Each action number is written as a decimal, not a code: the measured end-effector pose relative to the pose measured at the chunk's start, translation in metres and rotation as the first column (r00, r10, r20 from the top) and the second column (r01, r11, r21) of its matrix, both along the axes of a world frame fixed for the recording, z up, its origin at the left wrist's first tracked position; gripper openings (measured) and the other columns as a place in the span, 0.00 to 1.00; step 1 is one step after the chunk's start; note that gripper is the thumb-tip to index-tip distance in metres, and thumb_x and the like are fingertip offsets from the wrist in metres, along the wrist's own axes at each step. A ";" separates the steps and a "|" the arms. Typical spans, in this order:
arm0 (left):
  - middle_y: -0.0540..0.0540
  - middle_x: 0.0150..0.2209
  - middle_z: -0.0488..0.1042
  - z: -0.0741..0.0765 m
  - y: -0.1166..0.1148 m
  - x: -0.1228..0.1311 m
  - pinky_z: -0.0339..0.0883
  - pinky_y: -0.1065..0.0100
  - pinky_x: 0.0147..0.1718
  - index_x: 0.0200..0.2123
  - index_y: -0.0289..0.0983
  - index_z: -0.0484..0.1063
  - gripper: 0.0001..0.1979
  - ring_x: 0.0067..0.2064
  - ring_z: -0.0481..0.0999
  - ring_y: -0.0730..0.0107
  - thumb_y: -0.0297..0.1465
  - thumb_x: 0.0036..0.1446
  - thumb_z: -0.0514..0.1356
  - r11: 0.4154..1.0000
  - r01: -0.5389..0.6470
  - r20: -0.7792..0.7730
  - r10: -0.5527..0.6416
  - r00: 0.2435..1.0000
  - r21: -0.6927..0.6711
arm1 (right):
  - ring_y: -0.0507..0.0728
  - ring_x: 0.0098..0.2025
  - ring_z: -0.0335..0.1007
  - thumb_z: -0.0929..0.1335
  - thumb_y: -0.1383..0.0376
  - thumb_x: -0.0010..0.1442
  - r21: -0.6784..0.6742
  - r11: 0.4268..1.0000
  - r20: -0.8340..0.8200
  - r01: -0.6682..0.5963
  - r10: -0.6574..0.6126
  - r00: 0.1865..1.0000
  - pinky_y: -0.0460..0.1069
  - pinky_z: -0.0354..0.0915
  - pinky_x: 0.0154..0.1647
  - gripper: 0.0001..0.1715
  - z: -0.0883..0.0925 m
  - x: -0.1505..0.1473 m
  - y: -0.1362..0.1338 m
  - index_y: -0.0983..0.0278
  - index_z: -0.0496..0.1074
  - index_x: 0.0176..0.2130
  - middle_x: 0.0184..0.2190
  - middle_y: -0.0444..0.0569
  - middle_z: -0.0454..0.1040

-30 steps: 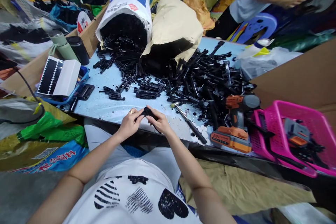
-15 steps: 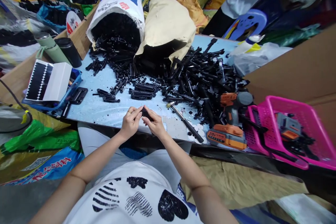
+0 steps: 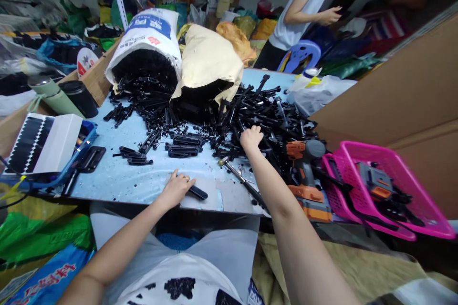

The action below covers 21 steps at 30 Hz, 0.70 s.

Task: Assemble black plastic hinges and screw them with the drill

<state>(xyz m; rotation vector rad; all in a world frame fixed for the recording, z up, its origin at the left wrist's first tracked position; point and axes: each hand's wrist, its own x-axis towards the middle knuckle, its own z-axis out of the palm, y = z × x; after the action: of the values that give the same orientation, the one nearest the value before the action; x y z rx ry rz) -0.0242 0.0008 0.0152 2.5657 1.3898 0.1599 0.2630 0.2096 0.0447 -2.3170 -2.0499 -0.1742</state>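
Near the front edge of the surface (image 3: 118, 182), a black part (image 3: 199, 193) is partly covered by the left hand (image 3: 178, 188), while black parts (image 3: 263, 107) are reached by the right hand (image 3: 252, 138), neither hand's finger closure being discernible.

You're facing blurred Chinese characters on the white sack (image 3: 145, 33) — and red ones, ending 料, on the blue bag (image 3: 59, 279).
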 end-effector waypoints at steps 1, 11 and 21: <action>0.42 0.40 0.74 0.002 0.000 0.001 0.56 0.50 0.54 0.53 0.40 0.67 0.24 0.45 0.71 0.60 0.18 0.55 0.48 1.000 -0.015 -0.018 0.015 1.000 0.013 | 0.69 0.53 0.55 0.58 0.64 0.64 -0.003 1.000 -0.003 0.018 -0.018 1.000 0.58 0.58 0.46 0.23 0.001 0.006 0.007 0.81 0.72 0.44 0.48 0.73 0.64; 0.35 0.54 0.66 -0.002 -0.023 -0.005 0.59 0.49 0.54 0.58 0.38 0.61 0.26 0.57 0.64 0.50 0.33 0.56 0.59 0.956 -0.288 0.320 0.291 0.902 -0.059 | 0.58 0.37 0.68 0.58 0.53 0.65 0.235 0.971 -0.497 -0.036 0.152 0.854 0.50 0.62 0.36 0.22 0.031 -0.022 -0.045 0.67 0.66 0.45 0.38 0.56 0.73; 0.53 0.19 0.67 0.034 -0.028 0.026 0.58 0.75 0.16 0.32 0.35 0.65 0.18 0.16 0.64 0.79 0.46 0.51 0.60 0.675 -0.138 0.682 0.731 -0.012 -0.725 | 0.58 0.39 0.71 0.60 0.52 0.63 0.277 0.847 -0.827 -0.454 0.450 0.335 0.53 0.68 0.39 0.20 0.009 -0.107 -0.229 0.61 0.70 0.45 0.38 0.52 0.75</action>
<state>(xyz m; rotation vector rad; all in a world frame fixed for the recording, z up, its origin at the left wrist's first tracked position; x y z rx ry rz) 0.0018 -0.0273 0.0491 0.8569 1.2812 1.2071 0.1557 -0.0197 0.0537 -1.1727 -1.8927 0.8719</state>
